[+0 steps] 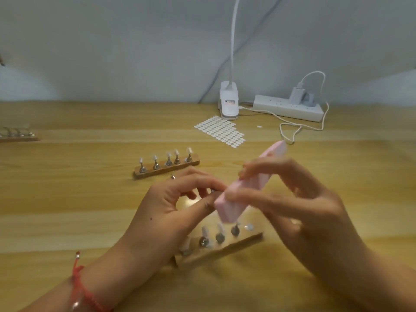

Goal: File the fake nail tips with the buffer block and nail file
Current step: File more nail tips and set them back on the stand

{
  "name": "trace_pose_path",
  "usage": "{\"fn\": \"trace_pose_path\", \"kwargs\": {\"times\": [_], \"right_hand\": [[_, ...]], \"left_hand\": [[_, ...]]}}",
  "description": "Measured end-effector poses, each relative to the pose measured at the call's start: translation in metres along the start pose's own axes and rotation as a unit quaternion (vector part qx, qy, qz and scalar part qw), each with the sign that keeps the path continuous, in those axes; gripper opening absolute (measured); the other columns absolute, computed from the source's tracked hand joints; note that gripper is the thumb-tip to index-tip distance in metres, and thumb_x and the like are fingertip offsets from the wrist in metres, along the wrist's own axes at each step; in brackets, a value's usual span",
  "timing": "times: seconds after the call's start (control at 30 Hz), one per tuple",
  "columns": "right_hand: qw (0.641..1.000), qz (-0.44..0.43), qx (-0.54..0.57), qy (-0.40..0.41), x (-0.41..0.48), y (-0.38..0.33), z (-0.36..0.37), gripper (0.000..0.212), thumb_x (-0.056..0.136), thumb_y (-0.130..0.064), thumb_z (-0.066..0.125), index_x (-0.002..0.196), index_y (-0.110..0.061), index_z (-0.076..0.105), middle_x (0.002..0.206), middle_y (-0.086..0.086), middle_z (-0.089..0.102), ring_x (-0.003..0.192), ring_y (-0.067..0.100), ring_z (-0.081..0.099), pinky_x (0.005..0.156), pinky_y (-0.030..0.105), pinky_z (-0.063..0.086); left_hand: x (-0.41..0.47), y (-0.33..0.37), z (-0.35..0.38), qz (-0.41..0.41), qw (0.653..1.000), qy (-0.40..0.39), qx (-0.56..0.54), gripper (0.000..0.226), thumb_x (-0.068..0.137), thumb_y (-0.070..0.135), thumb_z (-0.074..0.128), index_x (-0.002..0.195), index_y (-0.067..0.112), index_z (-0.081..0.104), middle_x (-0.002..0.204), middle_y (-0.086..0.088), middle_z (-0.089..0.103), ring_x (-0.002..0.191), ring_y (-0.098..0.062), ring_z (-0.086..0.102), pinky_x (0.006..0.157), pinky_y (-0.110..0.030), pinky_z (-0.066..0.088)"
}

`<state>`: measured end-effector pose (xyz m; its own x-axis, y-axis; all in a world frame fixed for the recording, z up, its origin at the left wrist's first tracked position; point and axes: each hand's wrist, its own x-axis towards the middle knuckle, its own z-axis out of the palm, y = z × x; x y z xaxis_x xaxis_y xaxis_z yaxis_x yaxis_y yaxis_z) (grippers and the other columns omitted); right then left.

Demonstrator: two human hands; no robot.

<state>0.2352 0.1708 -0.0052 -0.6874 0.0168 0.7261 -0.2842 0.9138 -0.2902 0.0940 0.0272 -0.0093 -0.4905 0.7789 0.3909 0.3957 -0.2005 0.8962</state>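
Buffer block (229,211), apparently diagonal toward far-right

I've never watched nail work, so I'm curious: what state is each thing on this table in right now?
Pink buffer block: tilted, gripped by the right hand.
Metal peg: pinched by the left hand, right at the block.
Far wooden rack: five tipped pegs upright.
Near wooden rack: four pegs standing.
Sticker sheet: partly used.
Charger: plugged into the power strip.
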Motion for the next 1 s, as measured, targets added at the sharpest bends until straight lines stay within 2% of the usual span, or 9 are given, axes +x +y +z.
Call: {"fn": "trace_pose_path", "kwargs": {"times": [0.1, 0.2, 0.33, 0.47, 0.57, 0.7, 0.8, 0.93, 1.0], "right_hand": [[0.998, -0.054, 0.002, -0.024, -0.006, -0.009, 0.008, 0.039, 0.087, 0.005, 0.066, 0.112, -0.024, 0.074, 0.113, 0.005, 0.061, 0.116, 0.020, 0.059, 0.107, 0.044, 0.042], [1.000, 0.016, -0.002, 0.010, 0.001, 0.001, -0.001, 0.043, 0.088, 0.007, 0.064, 0.116, -0.026, 0.068, 0.113, 0.008, 0.062, 0.113, 0.019, 0.060, 0.094, 0.040, 0.051], [0.999, -0.038, 0.015, -0.014, -0.006, -0.014, 0.008, 0.026, 0.099, -0.010, 0.057, 0.112, -0.024, 0.075, 0.113, 0.006, 0.061, 0.115, 0.022, 0.060, 0.109, 0.045, 0.041], [1.000, 0.019, -0.011, 0.019, 0.001, -0.003, 0.000, 0.039, 0.088, 0.006, 0.062, 0.115, -0.022, 0.070, 0.110, 0.011, 0.063, 0.108, 0.022, 0.062, 0.095, 0.042, 0.050], [0.999, -0.040, 0.004, -0.015, -0.007, -0.013, 0.010, 0.028, 0.100, -0.007, 0.057, 0.112, -0.023, 0.075, 0.113, 0.006, 0.061, 0.115, 0.020, 0.059, 0.110, 0.048, 0.039], [1.000, 0.012, -0.026, 0.005, 0.000, -0.002, 0.002, 0.039, 0.087, 0.006, 0.066, 0.114, -0.021, 0.072, 0.109, 0.012, 0.064, 0.107, 0.024, 0.062, 0.099, 0.050, 0.048], [0.999, -0.044, -0.020, -0.015, -0.006, -0.013, 0.011, 0.025, 0.100, -0.009, 0.056, 0.111, -0.021, 0.076, 0.109, 0.011, 0.065, 0.113, 0.023, 0.060, 0.110, 0.049, 0.039], [0.998, 0.004, -0.066, -0.008, 0.002, -0.002, -0.001, 0.031, 0.093, 0.000, 0.059, 0.111, -0.019, 0.075, 0.109, 0.014, 0.066, 0.108, 0.027, 0.061, 0.109, 0.051, 0.041], [0.997, -0.020, -0.070, -0.009, -0.001, -0.007, 0.006, 0.027, 0.098, -0.006, 0.055, 0.108, -0.021, 0.077, 0.108, 0.013, 0.068, 0.110, 0.025, 0.062, 0.110, 0.051, 0.039]], "left_hand": [[0.001, 0.002, 0.002, 0.011, 1.000, 0.011, -0.003, 0.022, 0.068, 0.043, 0.064, 0.083, 0.030, 0.075, 0.083, 0.008, 0.068, 0.075, -0.009, 0.058, 0.072, -0.028, 0.044], [0.002, 0.000, 0.001, 0.012, 1.000, 0.008, 0.007, 0.023, 0.067, 0.044, 0.065, 0.083, 0.031, 0.076, 0.085, 0.006, 0.068, 0.078, -0.013, 0.059, 0.072, -0.030, 0.044], [0.002, -0.001, 0.003, 0.025, 1.000, 0.013, 0.003, 0.019, 0.065, 0.041, 0.067, 0.080, 0.033, 0.075, 0.083, 0.006, 0.067, 0.077, -0.017, 0.058, 0.071, -0.029, 0.044], [0.001, -0.004, 0.002, 0.022, 0.999, 0.013, 0.021, 0.017, 0.066, 0.044, 0.067, 0.079, 0.035, 0.075, 0.084, 0.007, 0.067, 0.079, -0.016, 0.059, 0.070, -0.030, 0.044], [0.001, -0.003, 0.004, 0.028, 0.999, 0.021, 0.015, 0.022, 0.059, 0.050, 0.072, 0.075, 0.036, 0.075, 0.083, 0.008, 0.067, 0.078, -0.019, 0.057, 0.066, -0.031, 0.043], [0.002, -0.003, 0.002, 0.019, 0.999, 0.027, 0.031, 0.025, 0.057, 0.054, 0.071, 0.076, 0.040, 0.076, 0.083, 0.010, 0.067, 0.075, -0.008, 0.057, 0.066, -0.021, 0.044], [0.002, -0.002, 0.005, 0.013, 0.999, 0.041, 0.018, 0.021, 0.057, 0.049, 0.068, 0.073, 0.037, 0.076, 0.083, 0.007, 0.067, 0.077, -0.018, 0.056, 0.062, -0.033, 0.042], [0.002, -0.001, 0.003, 0.003, 0.999, 0.042, 0.032, 0.025, 0.056, 0.053, 0.067, 0.076, 0.041, 0.076, 0.084, 0.009, 0.069, 0.075, -0.008, 0.059, 0.067, -0.024, 0.045], [0.002, -0.002, 0.004, 0.003, 0.999, 0.048, 0.023, 0.024, 0.054, 0.051, 0.069, 0.073, 0.039, 0.077, 0.081, 0.005, 0.069, 0.075, -0.015, 0.058, 0.069, -0.025, 0.044]]}}
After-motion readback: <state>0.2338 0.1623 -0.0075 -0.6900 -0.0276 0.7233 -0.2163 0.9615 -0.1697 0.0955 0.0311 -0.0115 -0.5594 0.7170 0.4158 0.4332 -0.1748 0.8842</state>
